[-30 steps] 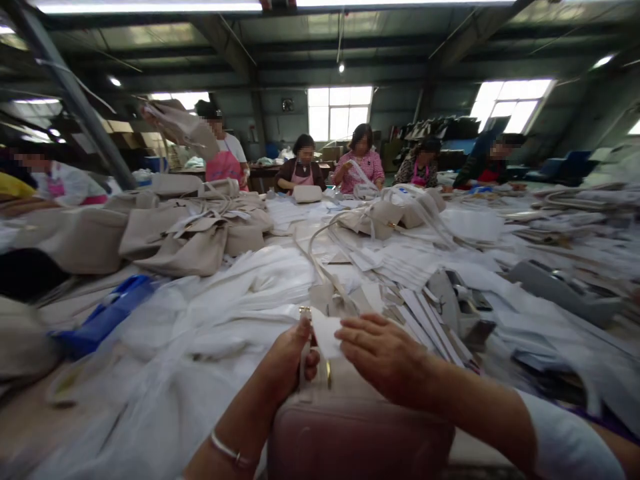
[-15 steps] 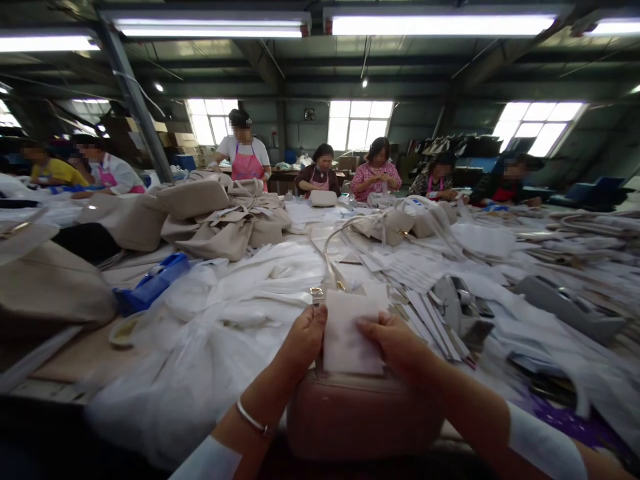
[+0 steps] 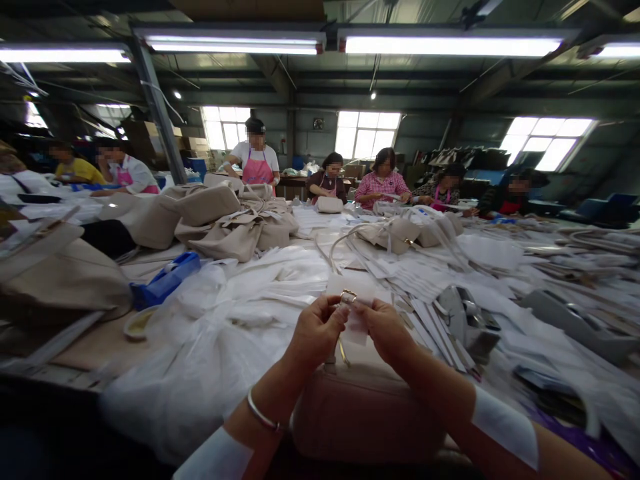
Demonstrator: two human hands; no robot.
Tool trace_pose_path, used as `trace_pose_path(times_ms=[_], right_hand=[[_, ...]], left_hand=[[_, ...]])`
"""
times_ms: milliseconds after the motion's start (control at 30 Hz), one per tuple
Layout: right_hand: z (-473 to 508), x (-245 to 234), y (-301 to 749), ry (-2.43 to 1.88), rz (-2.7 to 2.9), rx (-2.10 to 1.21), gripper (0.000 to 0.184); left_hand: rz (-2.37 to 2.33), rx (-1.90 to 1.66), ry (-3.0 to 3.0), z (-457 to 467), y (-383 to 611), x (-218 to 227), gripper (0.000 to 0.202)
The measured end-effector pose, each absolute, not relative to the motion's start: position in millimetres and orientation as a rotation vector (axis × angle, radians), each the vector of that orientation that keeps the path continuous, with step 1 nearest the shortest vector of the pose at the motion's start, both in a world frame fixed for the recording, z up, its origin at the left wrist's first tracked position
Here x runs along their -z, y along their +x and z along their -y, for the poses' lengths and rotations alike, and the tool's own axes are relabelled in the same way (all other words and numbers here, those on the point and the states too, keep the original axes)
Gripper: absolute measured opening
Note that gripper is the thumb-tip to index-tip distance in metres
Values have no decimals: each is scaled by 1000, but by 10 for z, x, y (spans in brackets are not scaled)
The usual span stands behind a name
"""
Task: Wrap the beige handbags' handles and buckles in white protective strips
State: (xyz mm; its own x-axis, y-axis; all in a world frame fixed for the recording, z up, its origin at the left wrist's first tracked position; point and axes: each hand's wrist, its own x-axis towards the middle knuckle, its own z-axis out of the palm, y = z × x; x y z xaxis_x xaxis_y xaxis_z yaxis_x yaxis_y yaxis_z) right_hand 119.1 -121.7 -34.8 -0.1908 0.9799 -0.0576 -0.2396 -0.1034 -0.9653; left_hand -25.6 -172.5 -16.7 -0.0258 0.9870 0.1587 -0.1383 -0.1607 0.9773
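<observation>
A beige handbag (image 3: 370,407) lies in front of me at the table's near edge. My left hand (image 3: 317,331) is closed in a pinch just below a gold-coloured buckle (image 3: 349,293), seemingly on the strap end that carries it; the fingers cover most of that strap. Close beside it, my right hand (image 3: 389,328) pinches a thin white sheet (image 3: 357,327), which hangs between the two hands against the buckle. Another gold metal piece (image 3: 343,352) shows on the bag below my fingers. Behind the hands, a beige strap loop (image 3: 334,250) rises from the table.
To the left are a white plastic bag (image 3: 215,353), a blue tape dispenser (image 3: 167,280) and piled beige bags (image 3: 225,230). Grey tape dispensers (image 3: 467,320) and white strips (image 3: 435,333) lie at right. Several people sit or stand across the table.
The white sheet, previously spread flat over the bag's front, is now gathered by the buckle. My hands have come closer together, and my left hand has taken hold beneath the buckle.
</observation>
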Motion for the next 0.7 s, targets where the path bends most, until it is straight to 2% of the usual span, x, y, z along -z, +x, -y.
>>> trace_pose_path(times_ms=[367, 500, 700], right_hand=[[1324, 337, 1286, -912, 1144, -1530, 34], [1347, 322, 1260, -837, 1155, -1558, 34], [1398, 174, 1168, -746, 1179, -1624, 36]], left_hand=[[-871, -1436, 1108, 1762, -228, -130, 32], [-1066, -1472, 1255, 1723, -273, -181, 33], [-1282, -1740, 1544, 1568, -355, -142, 8]])
